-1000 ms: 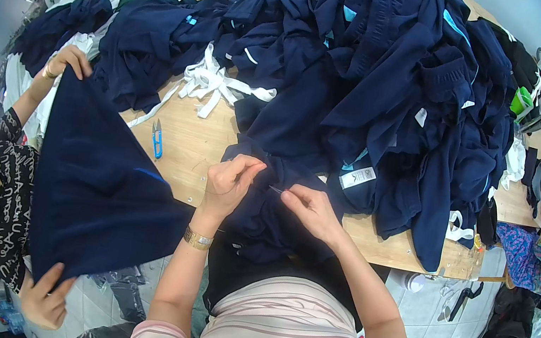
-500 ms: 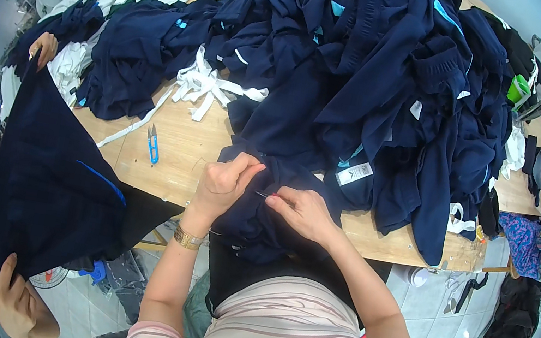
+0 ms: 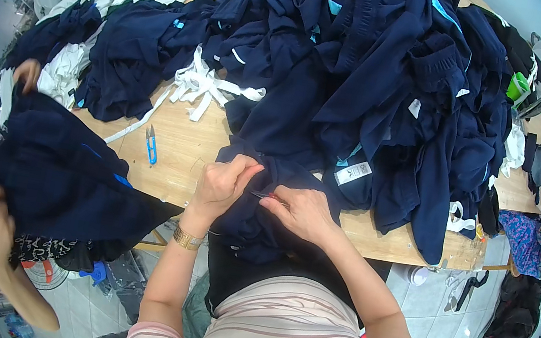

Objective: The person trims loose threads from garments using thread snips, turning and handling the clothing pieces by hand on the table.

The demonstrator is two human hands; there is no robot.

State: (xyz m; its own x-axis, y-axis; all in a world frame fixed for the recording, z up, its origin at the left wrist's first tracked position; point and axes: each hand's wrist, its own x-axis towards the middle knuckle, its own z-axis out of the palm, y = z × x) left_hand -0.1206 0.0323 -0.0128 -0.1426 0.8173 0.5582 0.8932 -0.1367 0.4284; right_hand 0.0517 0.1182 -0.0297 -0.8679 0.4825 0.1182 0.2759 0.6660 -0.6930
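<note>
A navy garment (image 3: 255, 220) hangs over the near edge of the wooden table (image 3: 176, 153) and into my lap. My left hand (image 3: 222, 182), with a gold watch on the wrist, pinches a fold of this garment. Just to its right, my right hand (image 3: 303, 212) holds a small thread snipper (image 3: 266, 197) with its tip against the fabric between the two hands. Behind them rises a large heap of navy garments (image 3: 371, 78) with light blue trim and white labels.
A blue thread snipper (image 3: 152, 146) lies on the table to my left, near a bundle of white ribbon strips (image 3: 206, 83). A person at the left holds up a navy garment (image 3: 63, 170) with both hands. A green cup (image 3: 517, 87) stands far right.
The person at the left has lowered and gathered their navy garment. My hands have stayed together on the fabric at the table edge, shifting only slightly.
</note>
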